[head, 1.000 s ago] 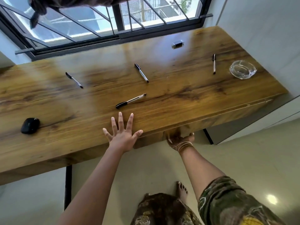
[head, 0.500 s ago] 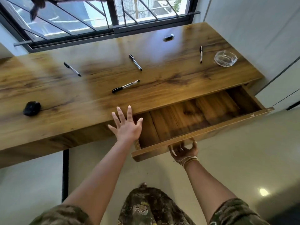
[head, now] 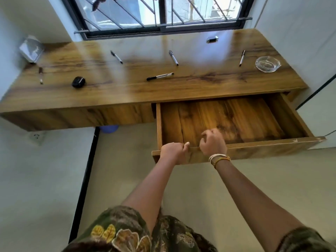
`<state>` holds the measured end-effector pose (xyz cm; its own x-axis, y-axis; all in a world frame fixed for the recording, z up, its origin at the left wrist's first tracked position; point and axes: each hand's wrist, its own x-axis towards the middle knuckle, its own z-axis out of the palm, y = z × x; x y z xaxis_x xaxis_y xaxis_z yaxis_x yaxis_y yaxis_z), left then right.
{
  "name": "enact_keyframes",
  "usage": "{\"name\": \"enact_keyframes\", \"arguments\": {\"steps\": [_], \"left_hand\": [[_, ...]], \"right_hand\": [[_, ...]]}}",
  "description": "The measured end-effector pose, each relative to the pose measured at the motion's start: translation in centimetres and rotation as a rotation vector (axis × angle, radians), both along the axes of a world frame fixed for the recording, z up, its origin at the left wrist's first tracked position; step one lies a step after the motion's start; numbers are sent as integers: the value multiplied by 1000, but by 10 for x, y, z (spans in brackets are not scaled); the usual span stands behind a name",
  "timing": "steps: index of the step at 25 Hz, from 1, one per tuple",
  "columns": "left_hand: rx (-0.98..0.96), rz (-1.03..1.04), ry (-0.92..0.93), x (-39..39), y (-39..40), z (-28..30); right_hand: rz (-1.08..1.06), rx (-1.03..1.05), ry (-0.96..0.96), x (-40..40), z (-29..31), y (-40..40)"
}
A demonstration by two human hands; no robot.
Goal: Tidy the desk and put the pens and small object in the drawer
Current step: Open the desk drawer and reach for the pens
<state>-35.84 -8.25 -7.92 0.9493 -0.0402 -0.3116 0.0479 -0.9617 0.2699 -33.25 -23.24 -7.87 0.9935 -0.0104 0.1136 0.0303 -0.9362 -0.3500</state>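
Both hands have shifted since half a second ago: my left hand [head: 173, 150], which was spread flat near the desk edge, has dropped onto the drawer front and curled over its top edge near the left corner, thumb on top. My right hand [head: 213, 142] has come up from beneath the front panel and now hangs loosely fisted above that same edge, just beside the left one; I cannot tell whether it touches the wood, and it carries nothing. The drawer [head: 272, 145] has slid out much further and its wooden floor lies bare.

I judge the opening step finished, so gathering comes next. Nothing has been collected yet. On the desk [head: 127, 91] the nearest item is a black-capped pen [head: 160, 76] lying almost crosswise near the front. Behind it lie another pen [head: 173, 57] and, to its left, a third pen [head: 116, 56]; a fourth pen [head: 242, 57] lies just beside the glass ashtray [head: 267, 63]. One more short pen [head: 41, 75] rests at the far left, with a small black object [head: 78, 82] near it, and a small dark clip-like piece [head: 212, 39] sits by the window.

Next I should release the front panel and reach forward over the open drawer for the nearest pen, pinching it thinly off the smooth top.
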Motion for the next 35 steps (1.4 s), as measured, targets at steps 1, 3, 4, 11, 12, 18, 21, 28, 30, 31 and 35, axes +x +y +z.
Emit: {"name": "enact_keyframes", "arguments": {"steps": [1,3,4,11,12,18,21,28,30,31,35], "left_hand": [[-2,7,-5,-9,-2,-1],[2,19,-9,-24,-6,-6],[3,21,-5,-32,-8,-7],[14,9,63,-88,-23,-6],[16,11,73,-94,-24,-7],[3,23,115,-130,-33,-5],[12,23,120,-139,-31,-2],[-58,-7,215,-127,-27,1],[-100,14,60,-122,-14,8],[-138,59,-52,-116,-4,15],[-244,249,-370,-81,58,48]], "right_hand": [[78,-126,123,-3,-2,0],[111,-244,262,-12,-7,-1],[110,-269,290,-20,-9,-4],[119,-278,306,-84,-8,-18],[125,-276,301,-91,-9,-19],[99,-281,327,-129,-6,-26],[83,-298,388,-137,-1,-22],[49,-281,755,-111,15,4],[97,-266,807,-97,15,22],[139,-272,775,-88,18,33],[243,-247,502,-48,34,82]]}}
